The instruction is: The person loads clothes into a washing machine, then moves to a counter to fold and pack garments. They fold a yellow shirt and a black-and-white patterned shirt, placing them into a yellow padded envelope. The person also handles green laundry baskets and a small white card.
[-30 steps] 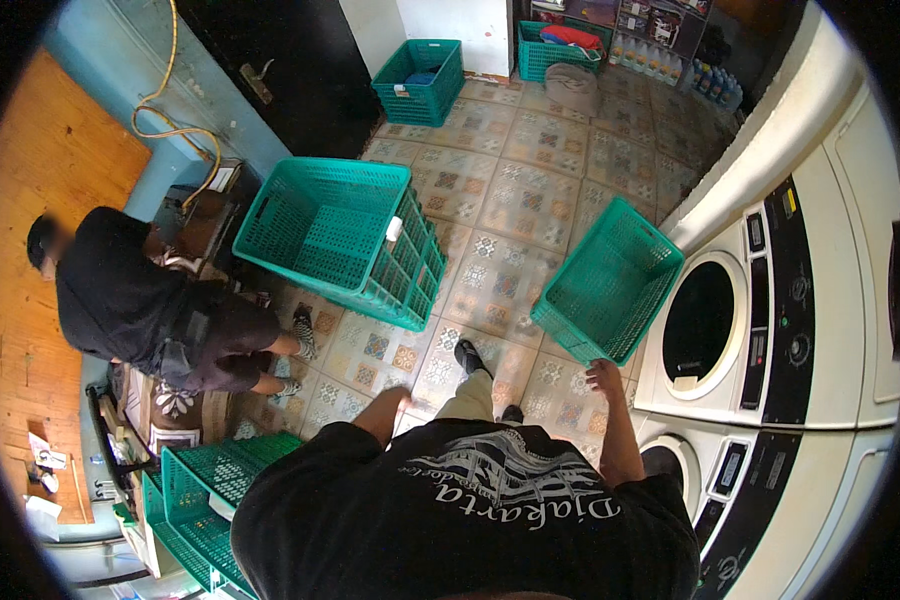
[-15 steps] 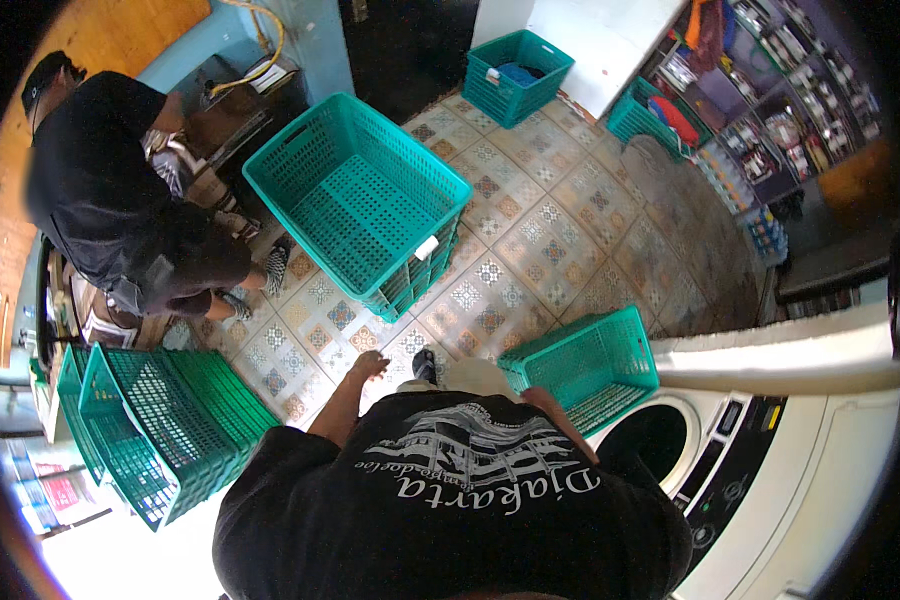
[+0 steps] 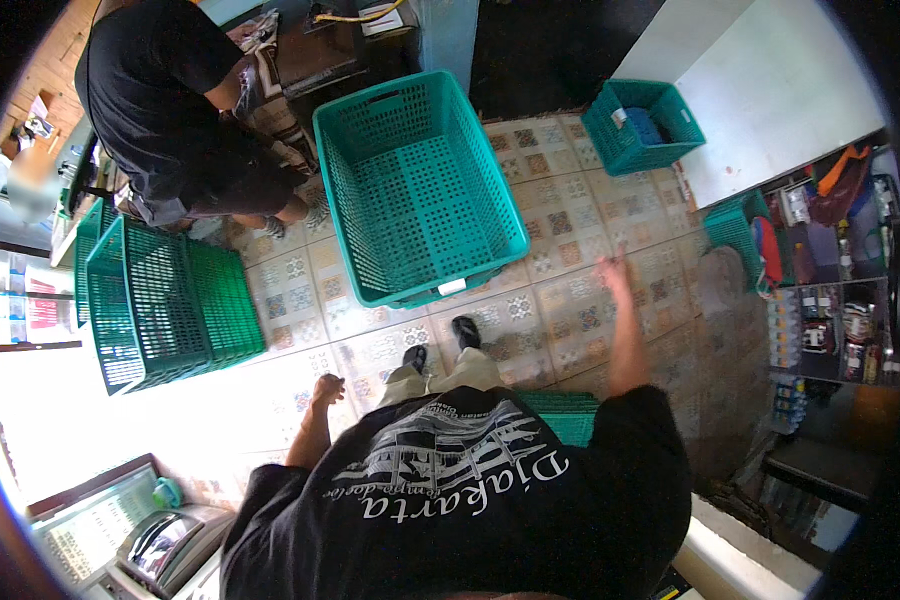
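— Where's that big teal basket point(image 3: 420, 185) from where you stand?

— On the tiled floor point(image 3: 560, 300), straight ahead of the person's shoes point(image 3: 440, 345), empty and open side up. It's longer than it is wide, and its long axis runs away from them, leaning a little to their left at the far end. The near short rim with the white tag sits just beyond the toes.

— And the hands?

— Neither holds anything. The right hand point(image 3: 611, 270) is raised out to the side with the fingers spread, over the tiles to the right of the basket's near corner. The left hand point(image 3: 326, 388) hangs lower, fingers curled loosely into a half fist, back by the left knee.

— Which one is closer to the basket?

— The right, I'd say. It's near the basket's right corner but not touching; the left is further back and well apart from the rim.

— What else is around?

— A teal edge of another basket point(image 3: 570, 415) shows just behind the person's legs, mostly hidden by the black shirt. To their left, darker green baskets point(image 3: 160, 300) stand tipped on their sides by the wall. Another person point(image 3: 175, 110) in black crouches beyond those, next to the big basket's far left corner. A smaller teal basket point(image 3: 640, 125) with something blue in it sits further off, against the white wall point(image 3: 770, 90), and cluttered shelves point(image 3: 830, 280) run along the right.
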Demonstrator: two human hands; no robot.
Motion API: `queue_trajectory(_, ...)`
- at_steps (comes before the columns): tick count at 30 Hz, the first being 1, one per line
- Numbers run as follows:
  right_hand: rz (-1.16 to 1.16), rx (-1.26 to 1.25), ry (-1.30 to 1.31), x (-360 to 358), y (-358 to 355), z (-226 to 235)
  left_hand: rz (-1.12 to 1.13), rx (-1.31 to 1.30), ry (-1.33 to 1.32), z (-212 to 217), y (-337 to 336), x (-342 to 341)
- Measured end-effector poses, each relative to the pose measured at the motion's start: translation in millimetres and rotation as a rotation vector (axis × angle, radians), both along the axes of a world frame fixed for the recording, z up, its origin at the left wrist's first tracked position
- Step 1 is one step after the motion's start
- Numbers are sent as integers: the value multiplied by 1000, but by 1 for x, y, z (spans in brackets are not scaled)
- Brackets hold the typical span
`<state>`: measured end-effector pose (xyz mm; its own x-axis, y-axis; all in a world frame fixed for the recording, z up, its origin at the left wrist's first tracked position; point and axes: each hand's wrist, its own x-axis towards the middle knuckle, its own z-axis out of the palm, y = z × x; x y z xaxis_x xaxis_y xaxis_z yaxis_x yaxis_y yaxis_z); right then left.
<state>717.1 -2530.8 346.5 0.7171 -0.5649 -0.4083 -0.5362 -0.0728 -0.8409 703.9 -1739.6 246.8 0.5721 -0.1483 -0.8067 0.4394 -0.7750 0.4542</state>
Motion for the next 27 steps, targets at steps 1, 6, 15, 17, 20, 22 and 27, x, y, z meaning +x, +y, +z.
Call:
queue_trajectory(1,-32,16,-68,33,-16,24,253,65,148,26,-11,-12)
queue_trajectory(6,-17,-267,-40,119,-54,101,564,-42,128,71,-47,-69)
queue_trajectory(15,780,-34,406,41,37,-137,788,-44,-46,18,-85,-211)
queue_trajectory(17,1183,58,150,-8,123,-127,962,-130,74,74,-79,-196)
queue_trajectory(20,1703,-198,797,-8,270,-165,1159,-135,121,63,-44,-240)
queue_trajectory(22,1845,-417,665,0,433,-31,1078,-99,67,41,-24,-292)
queue_trajectory(27,1693,-35,589,56,625,-97,1070,-78,126,42,52,-334)
